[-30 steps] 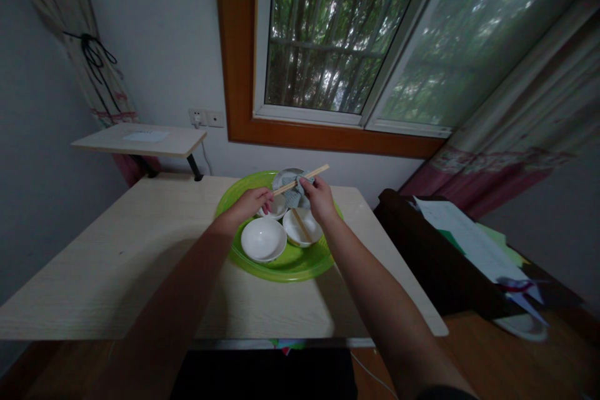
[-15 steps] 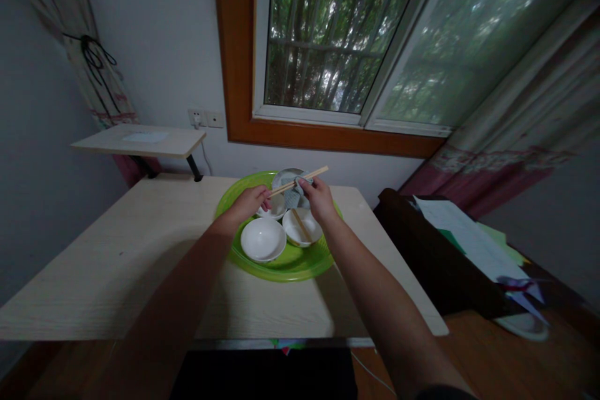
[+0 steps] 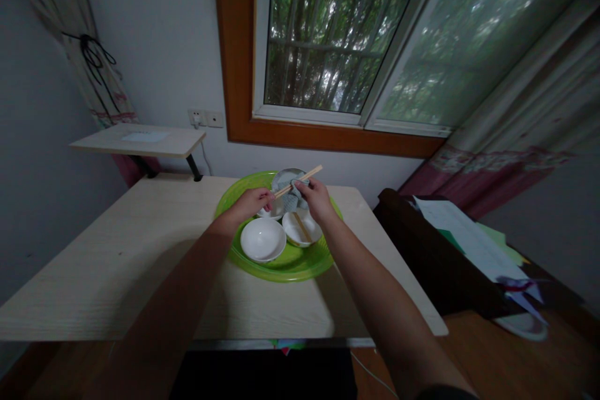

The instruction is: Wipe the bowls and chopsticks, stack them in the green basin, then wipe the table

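The left hand [image 3: 256, 201] grips the lower end of a pair of pale chopsticks [image 3: 312, 172] between bent fingers, over the left part of the green tray [image 3: 287, 274]. The right hand [image 3: 317, 195], over the tray's right part, pinches a grey-green cloth [image 3: 291, 201] around the middle of the chopsticks, thumb on top. The chopsticks slant above the tray's far half, their free end up and to the right, past the right hand; the cloth hangs beneath them.

In the tray's near left part sits a white bowl [image 3: 263, 240], its inside in full view. Just beside it, in the tray's right part, a second bowl [image 3: 315, 225] has light wooden sticks [image 3: 301, 227] leaning in it. A third bowl [image 3: 275, 210] stands in the tray behind the first, partly hidden by the left hand. At the tray's far edge is a greyish round dish [image 3: 282, 177], partly covered by the cloth and chopsticks.

The tray rests on a pale wooden tabletop [image 3: 112, 269]. Well to the left of the tray, a small raised shelf [image 3: 180, 145] carries a sheet of paper [image 3: 145, 136]. Beyond the tray is a window [image 3: 328, 37]; to its right stands dark brown furniture [image 3: 422, 262] with papers [image 3: 469, 240] on top.
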The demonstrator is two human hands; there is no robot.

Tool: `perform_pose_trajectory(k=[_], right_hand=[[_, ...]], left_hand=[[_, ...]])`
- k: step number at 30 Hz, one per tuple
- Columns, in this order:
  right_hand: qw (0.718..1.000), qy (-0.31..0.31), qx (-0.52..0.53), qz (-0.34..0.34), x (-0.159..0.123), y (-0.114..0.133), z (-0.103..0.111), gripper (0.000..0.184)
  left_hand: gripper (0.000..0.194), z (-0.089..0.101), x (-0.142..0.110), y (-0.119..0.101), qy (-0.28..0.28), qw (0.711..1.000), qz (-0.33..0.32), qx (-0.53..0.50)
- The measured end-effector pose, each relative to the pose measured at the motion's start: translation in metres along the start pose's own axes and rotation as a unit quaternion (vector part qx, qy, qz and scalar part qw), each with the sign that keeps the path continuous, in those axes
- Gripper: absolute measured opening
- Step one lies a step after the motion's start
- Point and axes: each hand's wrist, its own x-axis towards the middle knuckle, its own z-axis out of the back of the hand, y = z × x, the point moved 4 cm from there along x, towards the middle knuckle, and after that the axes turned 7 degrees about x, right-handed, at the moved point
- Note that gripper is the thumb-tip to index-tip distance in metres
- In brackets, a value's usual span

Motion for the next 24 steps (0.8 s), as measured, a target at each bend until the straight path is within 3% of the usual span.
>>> perform_pose_trajectory(k=[4, 8, 15, 17, 24], right_hand=[[0.998, 0.035, 0.036, -0.031, -0.003, -0.002, -0.006, 0.036], [0.999, 0.019, 0.042, -0.028, -0.004, 0.002, -0.009, 0.037], [0.985, -0.156, 0.025, 0.063, -0.001, 0.018, 0.013, 0.041], [0.98, -0.177, 0.017, 0.084, -0.001, 0.021, 0.017, 0.042], [0.992, -0.108, 0.025, 0.055, 0.0, 0.014, 0.009, 0.039]], left_hand=[[0.033, 0.0, -0.003, -0.006, 0.021, 1.0, 0.007, -0.001], [0.029, -0.001, -0.005, -0.009, 0.032, 0.999, 0.003, -0.021], [0.024, -0.006, -0.006, -0.003, 0.051, 0.999, 0.007, -0.018], [0.023, -0.006, -0.007, -0.002, 0.053, 0.998, 0.014, -0.021], [0.025, -0.005, -0.007, -0.006, 0.058, 0.998, 0.011, -0.016]])
